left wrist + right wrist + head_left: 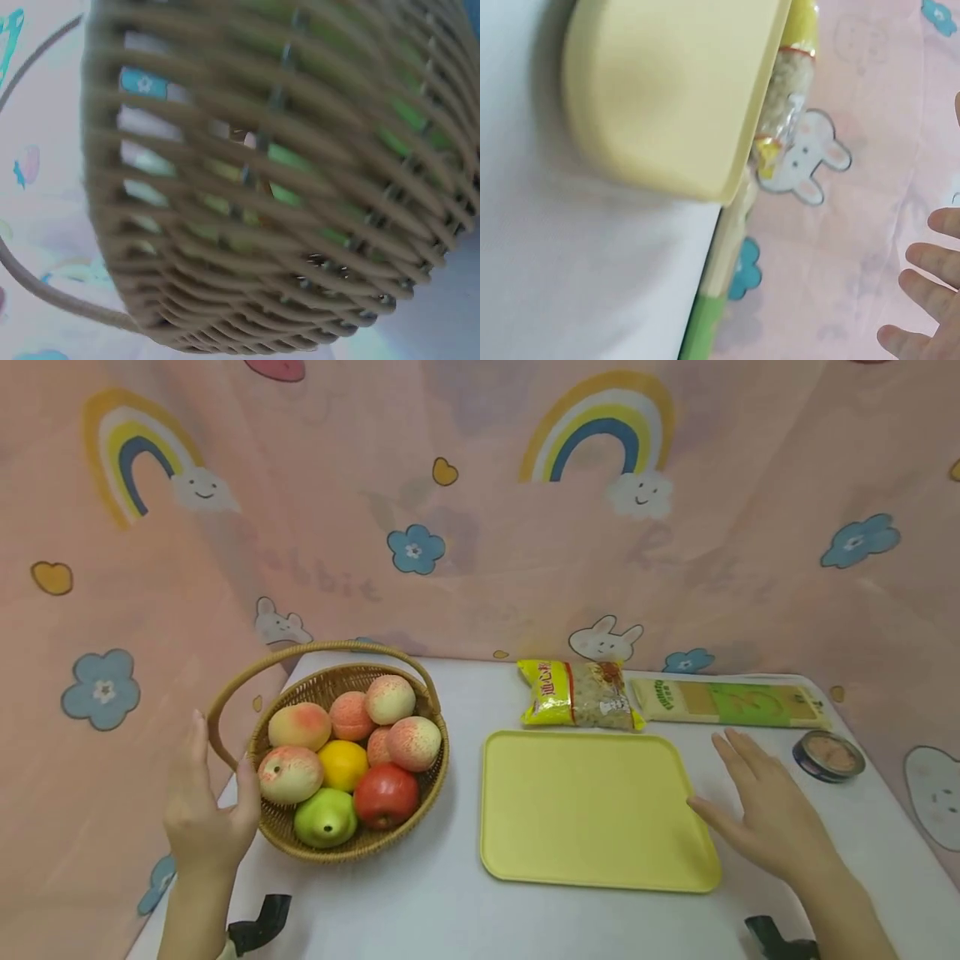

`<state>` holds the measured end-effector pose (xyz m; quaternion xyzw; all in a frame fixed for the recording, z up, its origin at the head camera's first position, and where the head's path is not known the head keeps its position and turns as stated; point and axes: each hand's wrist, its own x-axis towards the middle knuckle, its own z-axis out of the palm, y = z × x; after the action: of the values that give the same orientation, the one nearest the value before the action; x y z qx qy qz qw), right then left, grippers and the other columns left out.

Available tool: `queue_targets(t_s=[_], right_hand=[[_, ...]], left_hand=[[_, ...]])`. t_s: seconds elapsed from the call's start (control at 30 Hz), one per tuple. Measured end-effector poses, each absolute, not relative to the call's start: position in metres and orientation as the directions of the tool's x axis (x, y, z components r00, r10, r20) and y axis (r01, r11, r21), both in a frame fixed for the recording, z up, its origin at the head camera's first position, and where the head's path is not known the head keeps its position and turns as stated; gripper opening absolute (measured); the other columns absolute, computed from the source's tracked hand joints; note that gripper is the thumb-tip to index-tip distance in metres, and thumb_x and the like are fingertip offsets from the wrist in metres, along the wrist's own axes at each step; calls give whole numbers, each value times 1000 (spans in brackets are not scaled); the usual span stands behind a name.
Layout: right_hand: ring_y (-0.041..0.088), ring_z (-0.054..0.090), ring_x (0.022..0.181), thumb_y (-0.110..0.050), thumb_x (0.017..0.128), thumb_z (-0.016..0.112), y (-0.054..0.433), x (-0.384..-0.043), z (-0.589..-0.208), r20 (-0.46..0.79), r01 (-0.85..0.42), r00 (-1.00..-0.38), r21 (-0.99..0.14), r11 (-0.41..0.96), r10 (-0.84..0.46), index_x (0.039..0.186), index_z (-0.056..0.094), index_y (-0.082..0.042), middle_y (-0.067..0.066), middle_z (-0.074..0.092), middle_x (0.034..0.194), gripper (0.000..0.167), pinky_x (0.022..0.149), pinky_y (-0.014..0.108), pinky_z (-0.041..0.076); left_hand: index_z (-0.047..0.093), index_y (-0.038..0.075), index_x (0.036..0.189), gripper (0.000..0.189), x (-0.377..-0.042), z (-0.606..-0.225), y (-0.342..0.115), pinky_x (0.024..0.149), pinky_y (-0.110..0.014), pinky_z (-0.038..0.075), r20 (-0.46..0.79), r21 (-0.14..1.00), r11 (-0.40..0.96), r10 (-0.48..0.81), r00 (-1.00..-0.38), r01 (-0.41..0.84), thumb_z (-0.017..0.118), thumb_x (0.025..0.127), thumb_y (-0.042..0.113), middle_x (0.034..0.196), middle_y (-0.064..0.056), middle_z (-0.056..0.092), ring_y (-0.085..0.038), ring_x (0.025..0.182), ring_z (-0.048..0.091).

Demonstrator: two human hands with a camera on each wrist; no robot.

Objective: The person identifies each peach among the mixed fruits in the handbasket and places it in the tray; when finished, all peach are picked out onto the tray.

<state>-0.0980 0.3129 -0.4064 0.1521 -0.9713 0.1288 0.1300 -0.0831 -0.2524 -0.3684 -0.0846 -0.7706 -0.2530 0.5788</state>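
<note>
Here's my left hand [212, 818], fingers straight up and thumb standing well apart from them, nothing in its grasp. Just to its right sits the wicker basket [330, 857], arched handle [337, 646] leaning over its far side; whether my thumb touches the rim, I can't tell. Inside, to the right of that hand: blushed peaches [291, 775], a yellow fruit [343, 766], a red apple [386, 797], and nearest me a green pear [326, 818].

Across to my right hand [776, 810]: fingers extended, thumb spread away, palm holding nothing. The yellow tray [585, 810] lies to its left, right edge near my thumb. Beyond these fingertips, a long flat packet [742, 702]; farther left, a yellow-and-clear bag [581, 695]. Right of my fingers, a round tin [828, 757]. All on the white table [405, 910].
</note>
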Motion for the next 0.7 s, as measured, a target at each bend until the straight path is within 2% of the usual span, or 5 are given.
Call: queue_targets(t_s=[0.13, 0.23, 0.33, 0.43, 0.7], right_hand=[[46, 26, 137, -43, 86, 67, 290, -102, -401, 290, -375, -908, -246, 894, -301, 152, 20, -7, 24, 24, 153, 89, 115, 61, 16], [46, 28, 136, -43, 85, 67, 269, -105, -395, 268, -404, -904, -277, 872, -333, 152, 21, -8, 20, 24, 155, 88, 108, 66, 26], [43, 29, 137, -40, 85, 69, 244, -110, -386, 254, -453, -887, -327, 829, -385, 151, 23, -11, 15, 24, 155, 86, 100, 69, 33], [41, 30, 138, -37, 84, 71, 219, -115, -377, 266, -526, -850, -381, 761, -455, 151, 24, -15, 11, 25, 156, 85, 99, 69, 35], [27, 33, 139, -35, 85, 71, 150, -133, -351, 271, -652, -737, -526, 546, -619, 150, 27, -18, 3, 31, 154, 80, 109, 56, 35]], left_hand=[[57, -5, 127, 40, -89, -372, -268, 99, -10, 42, 851, 457, 797, -264, -453, 394, 61, 88, 5, 117, -27, 63, -14, 113, 61], [59, -4, 124, 39, -92, -374, -273, 92, -9, 47, 783, 580, 710, -349, -515, 400, 61, 85, -9, 111, -24, 66, 2, 106, 61], [62, -2, 122, 36, -92, -375, -275, 88, -10, 50, 735, 657, 638, -424, -530, 401, 60, 87, -9, 108, -7, 70, 4, 101, 63], [65, -1, 119, 32, -92, -375, -277, 87, -11, 51, 730, 670, 618, -446, -518, 413, 61, 87, -6, 106, 7, 68, 2, 100, 64], [66, 0, 117, 30, -93, -374, -276, 85, -11, 52, 731, 670, 603, -438, -523, 433, 61, 88, -5, 102, 14, 67, 3, 96, 65]])
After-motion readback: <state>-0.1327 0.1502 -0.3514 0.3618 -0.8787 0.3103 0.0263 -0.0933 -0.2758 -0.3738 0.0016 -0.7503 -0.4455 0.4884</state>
